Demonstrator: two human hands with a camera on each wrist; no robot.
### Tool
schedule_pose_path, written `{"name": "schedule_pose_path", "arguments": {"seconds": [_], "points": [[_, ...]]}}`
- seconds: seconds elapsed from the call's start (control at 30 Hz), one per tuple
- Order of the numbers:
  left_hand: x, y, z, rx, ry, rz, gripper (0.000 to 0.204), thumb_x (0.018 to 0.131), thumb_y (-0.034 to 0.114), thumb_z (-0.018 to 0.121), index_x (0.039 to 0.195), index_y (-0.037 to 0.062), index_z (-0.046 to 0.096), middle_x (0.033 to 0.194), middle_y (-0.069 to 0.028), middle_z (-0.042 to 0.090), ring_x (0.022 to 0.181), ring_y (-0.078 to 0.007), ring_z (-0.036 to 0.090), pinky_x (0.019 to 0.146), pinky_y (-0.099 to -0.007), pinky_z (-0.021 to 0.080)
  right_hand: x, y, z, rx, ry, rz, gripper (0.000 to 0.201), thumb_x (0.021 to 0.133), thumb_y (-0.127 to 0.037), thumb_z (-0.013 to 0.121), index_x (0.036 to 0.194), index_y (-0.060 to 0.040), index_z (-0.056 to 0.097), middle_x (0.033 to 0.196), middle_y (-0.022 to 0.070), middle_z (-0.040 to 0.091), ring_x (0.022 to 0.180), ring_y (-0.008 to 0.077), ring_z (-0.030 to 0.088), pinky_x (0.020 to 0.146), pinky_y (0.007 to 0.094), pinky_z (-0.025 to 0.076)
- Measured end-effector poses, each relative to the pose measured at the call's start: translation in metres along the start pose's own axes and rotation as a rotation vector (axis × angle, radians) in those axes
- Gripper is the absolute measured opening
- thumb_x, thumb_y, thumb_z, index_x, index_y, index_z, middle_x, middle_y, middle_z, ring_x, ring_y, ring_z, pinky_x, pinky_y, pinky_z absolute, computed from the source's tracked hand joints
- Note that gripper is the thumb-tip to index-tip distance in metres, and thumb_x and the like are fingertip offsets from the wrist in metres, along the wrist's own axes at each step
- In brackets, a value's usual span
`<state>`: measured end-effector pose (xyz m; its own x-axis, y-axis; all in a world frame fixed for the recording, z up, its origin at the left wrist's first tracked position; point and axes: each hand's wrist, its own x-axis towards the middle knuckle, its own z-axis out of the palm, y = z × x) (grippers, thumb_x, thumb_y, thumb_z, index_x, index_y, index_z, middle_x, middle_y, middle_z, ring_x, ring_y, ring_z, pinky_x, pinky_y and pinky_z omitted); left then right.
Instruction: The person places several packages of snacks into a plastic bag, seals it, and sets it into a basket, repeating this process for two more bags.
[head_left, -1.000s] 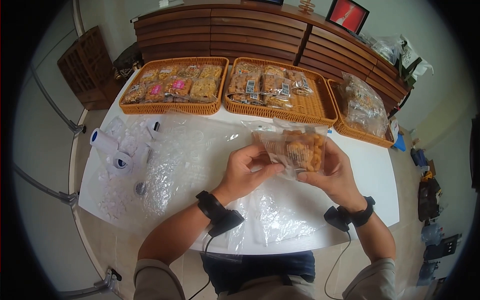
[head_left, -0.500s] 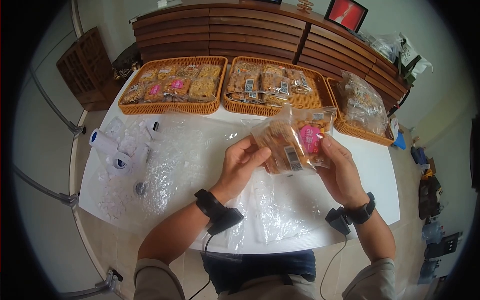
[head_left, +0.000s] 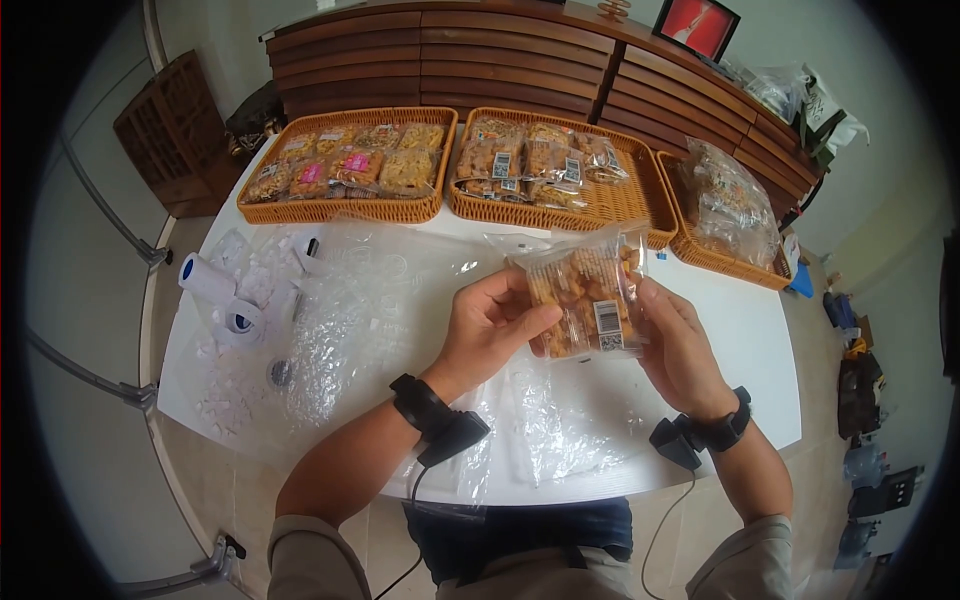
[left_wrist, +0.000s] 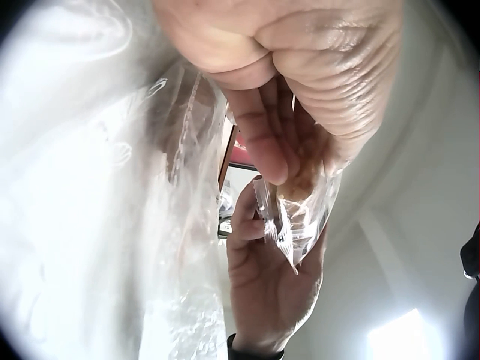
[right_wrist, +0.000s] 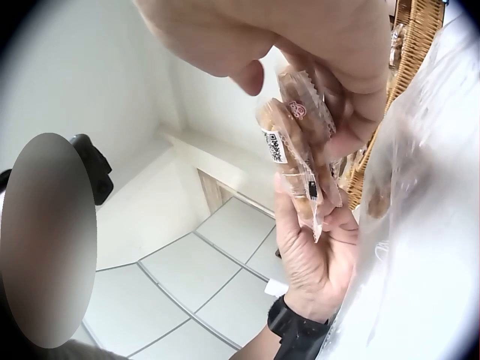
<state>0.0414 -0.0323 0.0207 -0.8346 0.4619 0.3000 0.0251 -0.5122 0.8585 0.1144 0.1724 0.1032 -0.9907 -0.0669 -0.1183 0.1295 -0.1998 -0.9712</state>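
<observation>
Two clear snack bags [head_left: 590,310], one behind the other, are held upright between a person's hands above a white table [head_left: 745,350]. The left hand [head_left: 482,325] grips their left side, thumb laid flat across the near face and fingers bent behind, with only the bags' thickness between them. The right hand [head_left: 685,350] supports the right edge, its fingers bent around the far side; in the right wrist view its thumb stands slightly apart from the packets, leaving the grip loose. Most of the bags' printed front lies between the two grips, where a barcode label [head_left: 608,320] faces the person, nearer the right hand than the left. The left wrist view shows a crimped, clear corner projecting past the left fingers.

Beneath and beside the hands, clear plastic bags [head_left: 350,330] spread over the tabletop, near a white roll [head_left: 208,278] and scattered paper scraps [head_left: 228,400]. Beyond stand three wicker baskets: the left basket [head_left: 340,212] and middle basket [head_left: 630,205] hold packaged snacks, and the right basket [head_left: 735,268] holds a larger plastic-wrapped bundle [head_left: 730,200]. Black wristbands [head_left: 420,403] circle both wrists.
</observation>
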Motion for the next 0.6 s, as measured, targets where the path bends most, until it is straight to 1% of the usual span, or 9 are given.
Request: {"name": "schedule_pose_path", "arguments": {"seconds": [0.03,0.07,0.17,0.3,0.33,0.43,0.5,0.57,0.6], "points": [[0.0,0.0,0.0,-0.018,-0.007,-0.007,0.019,0.092,0.005,0.071,0.106,-0.0024,0.061,0.088,-0.0074,0.07,0.066,-0.01,0.065,0.055,-0.0245,0.054,-0.001,-0.002,0.003,-0.031,-0.012,0.0,0.041,0.102,-0.033,0.056,0.129,-0.0021,0.058,0.117,0.0045,0.065,0.106,0.0094,0.059,0.094,0.0275,0.047],[0.0,0.0,0.001,-0.002,-0.014,-0.021,0.018,0.091,0.005,0.071,0.105,-0.0022,0.061,0.086,-0.0071,0.07,0.065,-0.01,0.065,0.055,-0.0244,0.054,0.0,0.002,0.002,-0.112,-0.066,-0.06,0.041,0.099,-0.026,0.063,0.13,-0.0004,0.056,0.119,0.0063,0.065,0.109,0.0116,0.059,0.095,0.0283,0.047],[-0.001,0.006,0.005,0.031,-0.028,-0.06,0.017,0.091,0.005,0.071,0.103,-0.0017,0.061,0.082,-0.0067,0.07,0.063,-0.0101,0.064,0.054,-0.0244,0.053,-0.006,-0.003,0.011,-0.336,-0.11,-0.09,0.042,0.095,-0.016,0.068,0.131,0.0012,0.054,0.119,0.0074,0.065,0.111,0.014,0.059,0.096,0.0296,0.048],[-0.002,0.006,0.004,-0.007,-0.026,-0.054,0.017,0.091,0.004,0.071,0.103,-0.0021,0.061,0.081,-0.0073,0.069,0.061,-0.0108,0.064,0.053,-0.0246,0.053,-0.006,-0.005,0.011,-0.173,-0.073,-0.022,0.044,0.094,-0.013,0.068,0.132,0.0027,0.053,0.12,0.0083,0.065,0.108,0.015,0.061,0.096,0.0303,0.049],[-0.002,0.005,0.003,-0.031,-0.028,-0.044,0.017,0.091,0.004,0.071,0.103,-0.0023,0.061,0.081,-0.0075,0.069,0.062,-0.011,0.064,0.053,-0.0247,0.052,-0.006,-0.005,0.007,-0.17,-0.053,-0.05,0.043,0.094,-0.013,0.066,0.132,0.003,0.052,0.12,0.0089,0.065,0.106,0.0142,0.062,0.096,0.0304,0.048],[-0.002,0.005,0.004,0.007,0.005,-0.028,0.017,0.091,0.002,0.069,0.104,-0.0031,0.061,0.081,-0.0078,0.067,0.062,-0.0116,0.064,0.053,-0.0248,0.052,-0.018,-0.015,-0.007,0.049,0.03,-0.003,0.043,0.095,-0.014,0.063,0.131,0.007,0.051,0.121,0.013,0.065,0.106,0.0168,0.065,0.096,0.0317,0.05],[-0.003,0.006,0.003,0.068,-0.027,-0.024,0.015,0.092,0.003,0.066,0.105,-0.0029,0.06,0.08,-0.0077,0.065,0.063,-0.0124,0.063,0.055,-0.0258,0.052,-0.029,-0.019,-0.028,0.103,0.055,0.027,0.049,0.095,-0.022,0.061,0.133,0.0081,0.05,0.123,0.0175,0.065,0.106,0.0224,0.067,0.099,0.0357,0.051],[-0.003,0.007,0.005,0.135,-0.065,-0.005,0.014,0.096,0.007,0.062,0.107,-0.0007,0.059,0.076,-0.0076,0.062,0.063,-0.014,0.061,0.058,-0.0277,0.052,-0.045,-0.032,-0.03,0.154,-0.045,-0.025,0.056,0.095,-0.029,0.061,0.134,0.0091,0.048,0.126,0.0204,0.063,0.111,0.0251,0.066,0.101,0.0371,0.05],[-0.003,0.005,0.003,0.045,-0.062,-0.011,0.016,0.09,-0.002,0.068,0.104,-0.0047,0.061,0.084,-0.008,0.065,0.065,-0.0118,0.063,0.057,-0.0247,0.053,-0.055,-0.027,-0.043,0.149,0.012,-0.039,0.062,0.095,-0.035,0.058,0.135,0.0104,0.047,0.129,0.0241,0.061,0.113,0.0285,0.066,0.102,0.0386,0.05]]}}
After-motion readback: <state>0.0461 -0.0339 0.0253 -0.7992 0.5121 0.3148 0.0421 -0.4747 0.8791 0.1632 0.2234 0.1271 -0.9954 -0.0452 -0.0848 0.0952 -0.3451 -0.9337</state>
